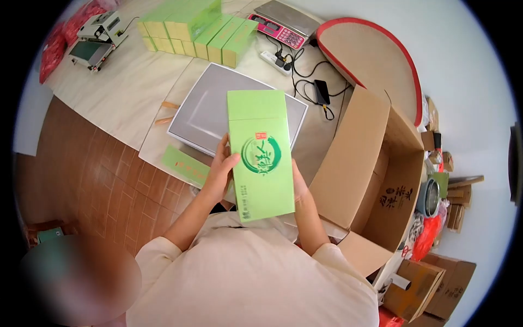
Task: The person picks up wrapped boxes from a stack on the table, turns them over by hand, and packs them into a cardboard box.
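Observation:
A tall light-green box (262,180) with a dark green ring emblem and a small red seal is held upright in front of my chest. My left hand (221,166) grips its left edge, thumb on the front face. On the opposite side my right hand (298,182) clasps the right edge, most of its fingers hidden behind the box. Just beyond, partly covered by the box, lies a wide grey-topped white box (212,103). A flat green card strip (184,164) with orange marks rests at the table's near edge, close to my left forearm.
Several green boxes (185,27) stand stacked at the back. A pink scale (277,31), power strip (275,62), cables and a phone (322,92) lie right of them. An open carton (348,158) stands at right. A small machine (98,41) sits far left. A blurred round shape fills the lower left.

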A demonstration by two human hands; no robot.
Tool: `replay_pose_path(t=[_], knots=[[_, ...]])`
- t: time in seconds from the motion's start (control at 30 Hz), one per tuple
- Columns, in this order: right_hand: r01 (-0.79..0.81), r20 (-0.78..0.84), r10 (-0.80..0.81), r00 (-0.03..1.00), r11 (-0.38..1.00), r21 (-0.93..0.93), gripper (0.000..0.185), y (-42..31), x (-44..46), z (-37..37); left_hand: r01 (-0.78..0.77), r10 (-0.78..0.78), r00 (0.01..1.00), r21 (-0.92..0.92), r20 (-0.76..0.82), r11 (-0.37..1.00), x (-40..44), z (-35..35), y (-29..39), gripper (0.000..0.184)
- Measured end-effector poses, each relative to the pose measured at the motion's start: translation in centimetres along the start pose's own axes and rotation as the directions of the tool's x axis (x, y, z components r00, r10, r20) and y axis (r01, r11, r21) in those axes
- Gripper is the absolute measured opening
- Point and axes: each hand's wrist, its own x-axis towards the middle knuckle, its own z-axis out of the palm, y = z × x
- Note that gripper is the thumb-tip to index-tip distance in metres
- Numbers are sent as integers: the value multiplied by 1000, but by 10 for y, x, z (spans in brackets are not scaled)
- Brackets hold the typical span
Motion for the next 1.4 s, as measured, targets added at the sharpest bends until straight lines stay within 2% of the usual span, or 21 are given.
replay_pose_path(t=[0.03,0.07,0.13,0.2,0.23,0.27,0.3,0.33,0.37,0.4,0.47,0.53,0.63,0.67,0.73,0.8,0.83,0.97,1.1,1.17,1.4], knots=[[22,-19,-24,1000,995,-102,46,-1,3,0,-25,25,999,-7,-37,1000,1,-2,-3,87],[28,-28,-31,999,996,-90,46,-2,2,2,-12,12,1000,-3,-29,1000,1,-3,-6,87],[202,-76,-241,968,920,-337,49,-12,-5,29,-68,73,994,62,-80,996,2,-5,-11,85],[252,-81,-305,949,888,-385,52,-14,-7,32,-84,99,984,106,-150,991,1,-7,-20,85],[303,-54,-441,896,696,-651,61,-11,-5,34,-111,144,964,151,-222,982,2,-7,-21,85],[303,18,-553,833,430,-851,71,-9,-2,37,-113,145,965,153,-219,982,3,-5,-20,85],[305,20,-553,833,429,-850,71,-4,-2,45,-130,167,944,146,-285,981,4,0,-18,84],[238,147,-575,804,85,-967,83,3,-3,58,-148,190,916,142,-353,979,4,4,-17,84],[148,280,-551,786,-272,-951,96,9,-1,67,-153,194,911,138,-363,978,5,3,-18,84],[157,287,-547,786,-273,-949,96,15,6,71,-159,201,908,142,-368,977,5,1,-21,84],[89,301,-571,764,-369,-925,112,25,24,71,-248,333,882,273,-333,929,5,-5,-30,82],[139,308,-573,759,-320,-937,109,23,40,66,-243,332,874,272,-356,931,4,-11,-34,81],[110,227,-498,837,-252,-961,98,15,54,60,-59,134,944,245,-303,968,4,-22,-26,73],[127,245,-477,844,-266,-956,98,13,57,54,-70,147,935,237,-324,969,1,-27,-28,73],[87,264,-380,886,-423,-902,92,6,68,48,103,94,860,350,-502,931,-9,-44,-42,63],[103,306,-367,878,-480,-871,88,9,72,49,88,163,829,413,-535,906,-15,-69,-50,58],[117,354,-374,857,-529,-841,88,10,75,48,82,226,807,483,-545,872,-17,-82,-53,53],[113,459,-409,789,-637,-762,87,5,103,46,119,197,752,423,-630,898,-30,-122,-51,46],[96,477,-441,760,-650,-754,84,-25,160,48,122,156,713,340,-684,933,-35,-134,-48,41],[74,590,-527,612,-705,-706,81,-40,196,41,114,137,707,304,-694,946,-37,-129,-40,39],[-64,611,-575,544,-755,-653,76,-62,287,63,95,95,694,220,-714,971,-43,-131,-35,31]])
